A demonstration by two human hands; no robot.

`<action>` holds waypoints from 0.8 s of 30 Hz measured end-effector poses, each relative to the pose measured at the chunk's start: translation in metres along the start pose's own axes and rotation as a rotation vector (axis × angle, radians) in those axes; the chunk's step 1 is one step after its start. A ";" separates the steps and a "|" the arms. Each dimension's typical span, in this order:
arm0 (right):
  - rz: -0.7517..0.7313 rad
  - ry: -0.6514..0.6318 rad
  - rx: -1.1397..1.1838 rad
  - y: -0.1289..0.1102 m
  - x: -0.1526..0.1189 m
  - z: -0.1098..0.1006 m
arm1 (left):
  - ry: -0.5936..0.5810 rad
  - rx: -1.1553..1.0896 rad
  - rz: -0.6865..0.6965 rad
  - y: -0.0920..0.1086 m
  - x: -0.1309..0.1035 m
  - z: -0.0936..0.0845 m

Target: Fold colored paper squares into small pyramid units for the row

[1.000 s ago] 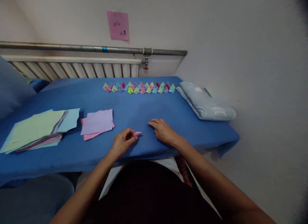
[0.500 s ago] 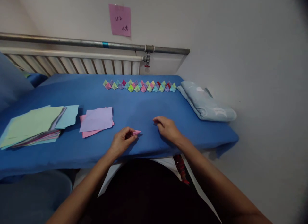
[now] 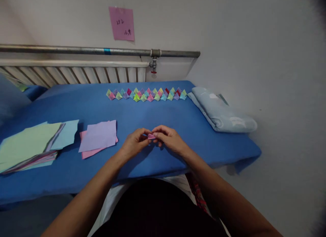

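A small pink folded paper [image 3: 151,137] is pinched between my two hands, just above the blue cloth [image 3: 99,176]. My left hand [image 3: 136,141] grips its left end between thumb and fingers. On the other end, my right hand [image 3: 169,138] is closed, with thumb and forefinger on the paper. The fingertips hide part of its shape. Left of my left hand lies a loose purple sheet [image 3: 98,137] on top of a pink sheet [image 3: 93,153]. Behind my hands stand rows of small folded paper pieces [image 3: 150,97] in several colours.
A thick stack of coloured paper [image 3: 30,142] lies at the far left. A folded pale blue blanket [image 3: 221,111] rests at the right by the wall. Behind the surface are a radiator [image 3: 102,74], a metal pipe [image 3: 76,49] and a pink note [image 3: 122,23] on the wall.
My right hand has moved left and taken hold of the pink folded paper. My left hand has shifted slightly right with it. The camera view has tilted a little.
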State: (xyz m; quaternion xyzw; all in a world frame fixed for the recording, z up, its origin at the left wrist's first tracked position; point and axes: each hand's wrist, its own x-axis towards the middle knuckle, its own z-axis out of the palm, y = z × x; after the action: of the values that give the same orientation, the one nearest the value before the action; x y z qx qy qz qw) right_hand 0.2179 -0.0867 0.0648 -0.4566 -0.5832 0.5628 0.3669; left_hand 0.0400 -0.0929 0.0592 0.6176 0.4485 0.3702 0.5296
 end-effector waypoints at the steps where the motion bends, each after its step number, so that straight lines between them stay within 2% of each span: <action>1: -0.010 0.019 0.013 0.001 0.005 -0.002 | -0.023 -0.045 -0.005 0.000 0.005 -0.001; 3: -0.036 0.055 0.012 0.001 0.014 -0.007 | -0.040 -0.114 -0.023 0.002 0.015 -0.004; 8: -0.090 0.176 0.025 0.001 0.038 -0.018 | 0.143 -0.252 -0.089 0.009 0.049 -0.008; 11: -0.090 0.222 0.043 0.002 0.056 -0.024 | 0.174 -0.322 -0.119 0.009 0.072 -0.009; 17: 0.024 0.109 0.138 0.005 0.103 -0.034 | 0.210 -0.332 -0.117 -0.006 0.108 -0.014; 20: 0.109 0.052 0.181 0.013 0.123 -0.037 | 0.263 -0.359 -0.165 -0.018 0.119 -0.018; 24: 0.072 0.061 0.138 0.026 0.132 -0.039 | 0.314 -0.416 -0.250 -0.033 0.127 -0.019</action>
State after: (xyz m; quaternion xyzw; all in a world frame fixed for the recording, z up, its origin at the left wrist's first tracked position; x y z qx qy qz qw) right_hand 0.2163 0.0497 0.0312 -0.4677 -0.5149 0.6003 0.3948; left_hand 0.0576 0.0343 0.0277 0.3709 0.5120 0.4771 0.6105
